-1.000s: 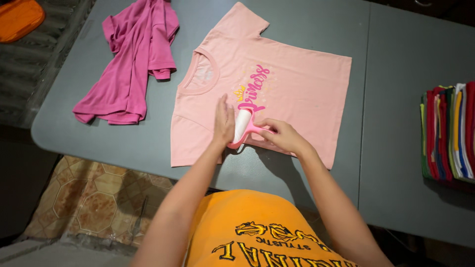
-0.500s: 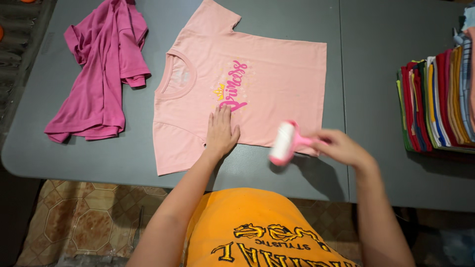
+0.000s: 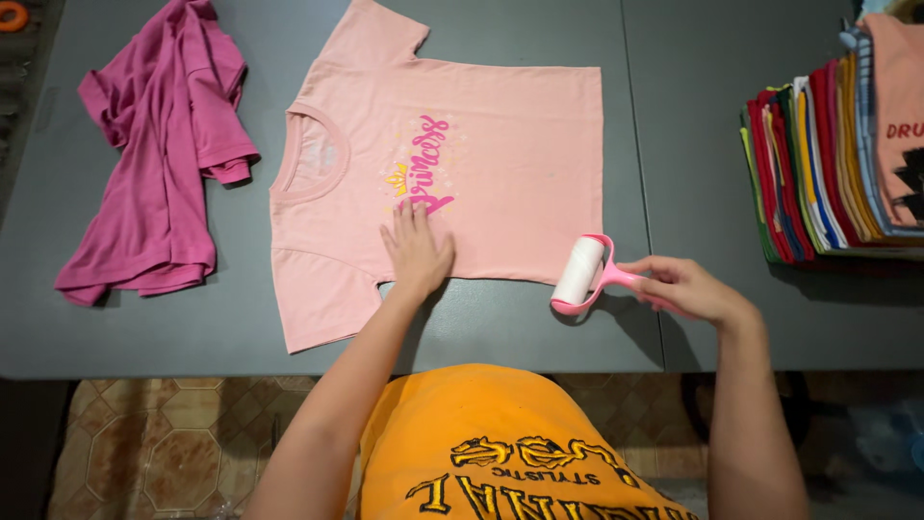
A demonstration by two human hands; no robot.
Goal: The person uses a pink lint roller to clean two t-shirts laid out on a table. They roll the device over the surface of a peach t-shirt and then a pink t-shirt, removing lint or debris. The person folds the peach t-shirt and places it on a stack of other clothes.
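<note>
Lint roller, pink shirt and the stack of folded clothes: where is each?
lint roller (image 3: pixel 579 271), head view, on its white roll.
pink shirt (image 3: pixel 520 183), head view, on its flat body.
stack of folded clothes (image 3: pixel 828 164), head view, on the coloured edges.

folded stack (image 3: pixel 837 164): cut by right edge | roller handle (image 3: pixel 630 279): end hidden in right hand (image 3: pixel 688 289)

A crumpled magenta garment (image 3: pixel 154 154) lies on the grey surface (image 3: pixel 693 87), well to the left of the left hand. A stack of folded, multicoloured shirts (image 3: pixel 833 164) stands on the surface up and to the right of the right hand. Patterned floor tiles (image 3: pixel 164 448) show below the surface edge.
</note>
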